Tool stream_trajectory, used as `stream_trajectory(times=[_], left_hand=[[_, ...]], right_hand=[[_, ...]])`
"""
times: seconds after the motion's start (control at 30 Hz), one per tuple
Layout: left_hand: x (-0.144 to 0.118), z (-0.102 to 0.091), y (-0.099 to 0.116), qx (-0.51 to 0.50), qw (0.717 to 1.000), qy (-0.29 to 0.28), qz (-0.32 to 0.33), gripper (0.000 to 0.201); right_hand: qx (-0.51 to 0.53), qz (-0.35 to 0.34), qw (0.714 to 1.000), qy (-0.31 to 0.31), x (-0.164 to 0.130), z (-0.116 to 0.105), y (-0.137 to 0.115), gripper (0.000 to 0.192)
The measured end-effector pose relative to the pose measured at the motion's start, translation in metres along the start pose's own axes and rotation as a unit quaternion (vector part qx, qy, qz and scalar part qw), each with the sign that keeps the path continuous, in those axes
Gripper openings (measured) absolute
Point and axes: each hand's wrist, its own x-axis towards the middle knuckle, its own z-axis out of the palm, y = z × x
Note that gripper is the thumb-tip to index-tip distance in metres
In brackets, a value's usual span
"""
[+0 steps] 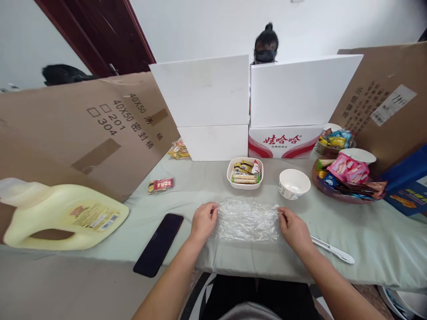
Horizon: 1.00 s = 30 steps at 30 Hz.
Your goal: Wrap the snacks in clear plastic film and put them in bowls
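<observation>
A crinkled sheet of clear plastic wrap (247, 219) lies flat on the pale green table cover (367, 231) just in front of me. My left hand (203, 221) pinches its left edge and my right hand (294, 229) pinches its right edge, holding it spread between them. Beyond the wrap stands a white square dish (245, 173) filled with wrapped snacks, and to its right an empty white bowl (294, 183).
A black phone (159, 244) and a pale yellow jug (63, 215) lie at left, a white utility knife (332, 250) at right. A tray of snack packets (347, 178) sits far right. White boxes (247, 106) and cardboard sheets (83, 133) wall the table; a person sits behind them.
</observation>
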Motion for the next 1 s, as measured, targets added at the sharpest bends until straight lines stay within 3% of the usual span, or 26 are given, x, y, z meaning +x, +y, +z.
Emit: stream_trajectory(times=[0.13,0.27,0.37,0.43,0.5,0.57,0.67,0.83,0.93,1.0], left_hand=[[0.008,0.02,-0.007,0.043,0.999,0.003,0.0,0.014],[0.01,0.023,-0.012,0.079,0.997,0.013,-0.015,0.013],[0.005,0.015,0.0,0.109,0.99,0.081,-0.033,0.022],[-0.003,0.012,0.018,0.091,0.991,0.094,0.015,0.024],[-0.012,0.014,0.039,0.035,0.991,0.013,0.13,0.023],[-0.021,0.022,0.056,0.001,0.968,-0.105,0.227,0.031],[-0.027,0.035,0.064,0.014,0.947,-0.204,0.246,0.067],[-0.028,0.042,0.058,0.026,0.942,-0.244,0.231,0.073],[-0.028,0.042,0.061,0.04,0.94,-0.248,0.229,0.077],[-0.027,0.041,0.06,0.054,0.942,-0.249,0.217,0.082]], right_hand=[[-0.075,-0.003,0.997,-0.001,0.01,0.019,-0.002,0.029],[-0.127,-0.015,0.992,0.004,0.006,0.027,0.0,0.028],[-0.152,-0.025,0.988,0.008,0.005,0.03,0.0,0.028],[-0.164,-0.031,0.986,0.009,0.005,0.031,-0.001,0.027],[-0.174,-0.036,0.984,0.01,0.005,0.031,-0.002,0.027],[-0.181,-0.042,0.983,0.011,0.006,0.027,-0.001,0.027],[-0.189,-0.049,0.981,0.019,0.009,0.013,0.004,0.026],[-0.182,-0.08,0.979,0.039,0.011,-0.005,-0.006,0.031],[-0.134,-0.209,0.968,-0.045,0.009,0.008,-0.025,0.043],[-0.109,-0.253,0.954,-0.119,0.008,0.02,-0.032,0.057]])
